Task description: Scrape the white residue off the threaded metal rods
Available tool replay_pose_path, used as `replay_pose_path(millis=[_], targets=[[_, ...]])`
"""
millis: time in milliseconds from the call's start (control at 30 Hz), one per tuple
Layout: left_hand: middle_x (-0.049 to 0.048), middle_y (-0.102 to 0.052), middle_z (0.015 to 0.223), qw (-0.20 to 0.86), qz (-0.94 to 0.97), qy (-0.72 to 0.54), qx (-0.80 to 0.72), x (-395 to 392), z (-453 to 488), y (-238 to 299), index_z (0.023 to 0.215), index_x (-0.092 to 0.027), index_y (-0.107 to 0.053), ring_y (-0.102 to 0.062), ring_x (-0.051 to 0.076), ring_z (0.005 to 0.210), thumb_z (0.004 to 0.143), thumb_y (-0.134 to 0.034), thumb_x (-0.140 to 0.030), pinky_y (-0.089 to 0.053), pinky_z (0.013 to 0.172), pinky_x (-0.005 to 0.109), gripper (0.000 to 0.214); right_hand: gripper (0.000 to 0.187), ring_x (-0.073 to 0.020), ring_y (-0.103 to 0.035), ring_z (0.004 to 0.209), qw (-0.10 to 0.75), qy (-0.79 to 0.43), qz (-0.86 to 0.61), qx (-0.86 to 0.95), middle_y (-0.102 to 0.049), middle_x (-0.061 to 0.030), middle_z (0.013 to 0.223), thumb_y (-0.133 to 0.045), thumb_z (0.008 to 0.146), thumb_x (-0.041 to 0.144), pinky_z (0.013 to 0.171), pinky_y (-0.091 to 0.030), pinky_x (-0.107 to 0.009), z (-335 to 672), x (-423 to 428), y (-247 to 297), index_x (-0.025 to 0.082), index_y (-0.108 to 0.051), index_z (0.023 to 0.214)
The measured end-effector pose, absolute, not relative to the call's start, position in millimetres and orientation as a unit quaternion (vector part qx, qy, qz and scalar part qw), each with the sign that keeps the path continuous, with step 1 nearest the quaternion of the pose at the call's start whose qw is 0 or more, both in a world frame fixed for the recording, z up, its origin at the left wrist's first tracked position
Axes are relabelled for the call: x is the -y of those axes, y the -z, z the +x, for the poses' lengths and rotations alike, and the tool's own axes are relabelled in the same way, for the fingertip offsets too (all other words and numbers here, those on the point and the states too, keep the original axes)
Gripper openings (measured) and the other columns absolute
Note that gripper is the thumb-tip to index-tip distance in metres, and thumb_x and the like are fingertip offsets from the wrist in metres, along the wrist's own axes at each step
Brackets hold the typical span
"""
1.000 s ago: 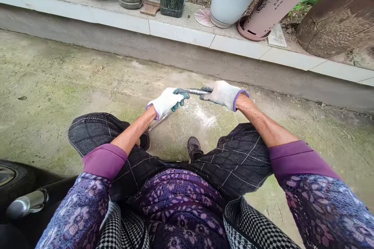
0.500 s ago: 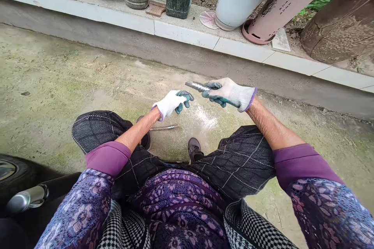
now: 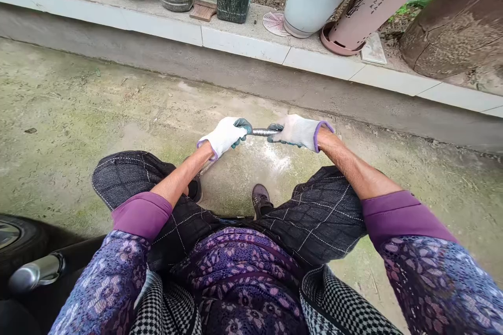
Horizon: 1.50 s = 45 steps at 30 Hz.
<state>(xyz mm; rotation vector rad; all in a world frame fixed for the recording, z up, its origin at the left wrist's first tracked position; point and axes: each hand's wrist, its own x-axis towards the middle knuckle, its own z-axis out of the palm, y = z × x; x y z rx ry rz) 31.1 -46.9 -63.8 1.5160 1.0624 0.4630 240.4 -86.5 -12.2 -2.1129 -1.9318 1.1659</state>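
A short rod (image 3: pixel 262 132), silvery and ridged as if wound with wire, lies level between my two hands above the ground. My left hand (image 3: pixel 228 134), in a white glove with dark green fingertips, is closed round its left end. My right hand (image 3: pixel 297 131), gloved the same way, grips the other end. Both ends of the rod are hidden inside the gloves. Below, white powder (image 3: pixel 277 159) is scattered over the concrete. A second thin rod (image 3: pixel 209 166) rests on the ground near my left foot, mostly hidden behind my left wrist.
Beyond my hands runs a low tiled ledge (image 3: pixel 247 45) bearing a white pot (image 3: pixel 310 2), a pink planter (image 3: pixel 363 18) and other plant containers. My dark shoe (image 3: pixel 261 199) is below my hands. A black wheel (image 3: pixel 19 233) and a metal cylinder (image 3: pixel 37 271) stand at lower left.
My left hand has closed on the free left end of the rod. My right hand has moved slightly left and down, and the rod has turned closer to level.
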Motion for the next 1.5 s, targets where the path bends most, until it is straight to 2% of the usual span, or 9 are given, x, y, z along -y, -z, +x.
replay_pose_path(millis=[167, 333, 467, 700, 867, 1033, 1233, 1333, 1500], targets=[[0.001, -0.064, 0.067, 0.581, 0.621, -0.262, -0.456, 47, 34, 58, 0.091, -0.015, -0.067, -0.047, 0.006, 0.041, 0.084, -0.06, -0.025, -0.037, 0.038, 0.018, 0.014, 0.029, -0.0077, -0.046, 0.047, 0.076, -0.354, -0.719, 0.593, -0.056, 0.0016, 0.056, -0.072, 0.077, 0.027, 0.042, -0.034, -0.021, 233, 84, 4, 0.013, -0.072, 0.102], [0.0019, -0.066, 0.069, 0.612, 0.58, -0.293, -0.451, 38, 37, 55, 0.086, -0.015, -0.064, -0.057, 0.008, 0.046, 0.084, -0.063, -0.024, -0.043, 0.043, 0.019, 0.009, 0.025, -0.0072, -0.044, 0.044, 0.2, -0.435, -0.688, 0.545, -0.054, 0.0016, 0.059, -0.068, 0.082, 0.027, 0.036, -0.036, -0.02, 220, 83, 0, 0.012, -0.068, 0.101], [0.0029, -0.067, 0.072, 0.623, 0.555, -0.323, -0.447, 33, 38, 50, 0.086, -0.014, -0.063, -0.06, 0.009, 0.052, 0.085, -0.061, -0.019, -0.045, 0.047, 0.02, 0.006, 0.022, -0.0063, -0.04, 0.041, 0.243, -0.489, -0.663, 0.512, -0.051, 0.0037, 0.058, -0.067, 0.083, 0.028, 0.034, -0.036, -0.021, 212, 83, -5, 0.013, -0.065, 0.099], [0.0031, -0.069, 0.075, 0.657, 0.542, -0.327, -0.41, 32, 35, 44, 0.098, -0.012, -0.063, -0.06, 0.007, 0.055, 0.09, -0.057, -0.019, -0.047, 0.054, 0.021, 0.013, 0.018, -0.0062, -0.039, 0.042, 0.265, -0.493, -0.644, 0.52, -0.05, 0.0031, 0.057, -0.066, 0.085, 0.029, 0.035, -0.034, -0.022, 206, 83, -17, 0.013, -0.064, 0.091], [-0.0039, -0.057, 0.059, 0.692, 0.511, -0.343, -0.378, 32, 31, 34, 0.088, -0.014, -0.058, -0.051, 0.006, 0.043, 0.089, -0.058, -0.021, -0.04, 0.045, 0.021, 0.007, 0.022, -0.0059, -0.039, 0.043, 0.277, -0.518, -0.608, 0.535, -0.05, 0.0032, 0.059, -0.065, 0.085, 0.032, 0.034, -0.034, -0.021, 204, 84, -23, 0.013, -0.065, 0.095], [-0.0076, -0.05, 0.052, 0.706, 0.501, -0.337, -0.371, 33, 26, 27, 0.082, -0.016, -0.055, -0.042, 0.004, 0.037, 0.086, -0.06, -0.02, -0.033, 0.039, 0.019, 0.008, 0.029, -0.0059, -0.039, 0.044, 0.277, -0.533, -0.583, 0.547, -0.05, 0.0036, 0.06, -0.068, 0.083, 0.035, 0.034, -0.033, -0.021, 206, 85, -26, 0.012, -0.065, 0.101], [-0.0084, -0.045, 0.047, 0.725, 0.518, -0.323, -0.321, 37, 27, 31, 0.076, -0.019, -0.05, -0.037, 0.005, 0.035, 0.089, -0.058, -0.033, -0.027, 0.036, 0.021, 0.02, 0.026, -0.0068, -0.036, 0.043, 0.248, -0.541, -0.586, 0.55, -0.049, 0.0038, 0.058, -0.064, 0.084, 0.037, 0.035, -0.03, -0.023, 208, 91, -28, 0.015, -0.064, 0.097], [-0.0095, -0.043, 0.045, 0.714, 0.511, -0.322, -0.353, 37, 31, 29, 0.076, -0.02, -0.049, -0.034, 0.005, 0.034, 0.09, -0.057, -0.033, -0.026, 0.036, 0.021, 0.02, 0.027, -0.0088, -0.039, 0.046, 0.227, -0.494, -0.599, 0.588, -0.052, 0.002, 0.062, -0.062, 0.084, 0.039, 0.04, -0.033, -0.025, 210, 88, -23, 0.016, -0.064, 0.098], [-0.0105, -0.042, 0.046, 0.688, 0.478, -0.373, -0.398, 31, 36, 21, 0.076, -0.02, -0.048, -0.032, 0.004, 0.032, 0.089, -0.056, -0.031, -0.025, 0.035, 0.021, 0.018, 0.033, -0.017, -0.054, 0.071, 0.219, -0.221, -0.656, 0.688, -0.064, -0.0049, 0.083, -0.066, 0.078, 0.037, 0.062, -0.04, -0.029, 216, 78, -13, 0.018, -0.066, 0.105]])
